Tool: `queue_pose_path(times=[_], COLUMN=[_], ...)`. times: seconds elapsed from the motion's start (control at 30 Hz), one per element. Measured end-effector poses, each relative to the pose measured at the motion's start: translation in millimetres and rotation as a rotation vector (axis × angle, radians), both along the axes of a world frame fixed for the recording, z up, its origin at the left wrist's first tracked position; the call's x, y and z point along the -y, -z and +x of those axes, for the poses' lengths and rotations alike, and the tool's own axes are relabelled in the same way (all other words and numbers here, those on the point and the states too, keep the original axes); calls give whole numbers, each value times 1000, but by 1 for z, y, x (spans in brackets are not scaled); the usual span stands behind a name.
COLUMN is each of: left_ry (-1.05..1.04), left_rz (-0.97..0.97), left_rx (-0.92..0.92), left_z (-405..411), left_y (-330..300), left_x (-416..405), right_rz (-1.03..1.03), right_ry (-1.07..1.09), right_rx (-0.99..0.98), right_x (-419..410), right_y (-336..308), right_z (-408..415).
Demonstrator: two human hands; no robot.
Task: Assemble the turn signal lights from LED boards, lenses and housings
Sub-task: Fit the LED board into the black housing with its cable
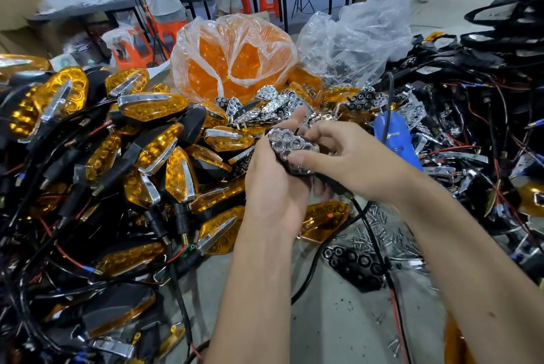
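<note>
- The left hand (pixel 273 184) cradles a black housing (pixel 287 159) from below, fingers curled round its underside; this grip is closed on the part.
- The right hand (pixel 350 157) pinches the same piece from the other side, its thumb (pixel 306 159) pressing on the chrome reflector (pixel 290 142) seated in the housing's mouth. Both grips hold the one assembly, raised above the surface (pixel 332 313) at mid-frame.
- Handling, as a judgement: the part looks light and rigid, moulded plastic; the plated face is likely slick and would show marks, so the black shell's edges seem the safer place to hold. A wire (pixel 362 216) trails from below and could snag.
- The reflector is bright silver with a cluster of hexagonal cups, tapering to a point.
- Far left, a heap of finished lights (pixel 153 109) with amber lenses, chrome trims and black stems.
- Behind centre, a clear bag of amber lenses (pixel 232 60); loose reflectors (pixel 276 98) lie before it.
- Right, tangled wired housings (pixel 471 116); small screws (pixel 391 234) lie near the right forearm.
</note>
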State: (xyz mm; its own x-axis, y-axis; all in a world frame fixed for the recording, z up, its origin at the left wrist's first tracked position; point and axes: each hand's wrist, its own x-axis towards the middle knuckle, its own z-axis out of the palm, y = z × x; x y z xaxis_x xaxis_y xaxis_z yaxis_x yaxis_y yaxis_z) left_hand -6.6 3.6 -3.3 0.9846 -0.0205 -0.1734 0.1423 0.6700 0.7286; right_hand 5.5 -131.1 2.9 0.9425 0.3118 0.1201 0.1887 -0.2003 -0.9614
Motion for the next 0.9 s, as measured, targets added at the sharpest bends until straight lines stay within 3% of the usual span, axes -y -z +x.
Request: queue_pose_path(times=[0.13,0.3,0.37,0.47,0.63,0.9], left_ry=[94,251,263,117,-116,-234], left_rz=[50,-69,-12,170,473,482], left_rx=[39,153,184,172,323,332], left_z=[-4,-9,-8,-6,-1,5], left_y=[-4,-10,-9,-4,2,10], left_x=[-1,-12,-11,-8,-12,-17], right_rz=[-19,92,98,112,107,150], right_ry=[-46,-33,-27,3,49,63], right_rx=[31,54,67,78,102,11], right_x=[3,5,5,5,9,4], right_y=[1,0,1,2,0,2], right_z=[-1,0,-1,0,4,2])
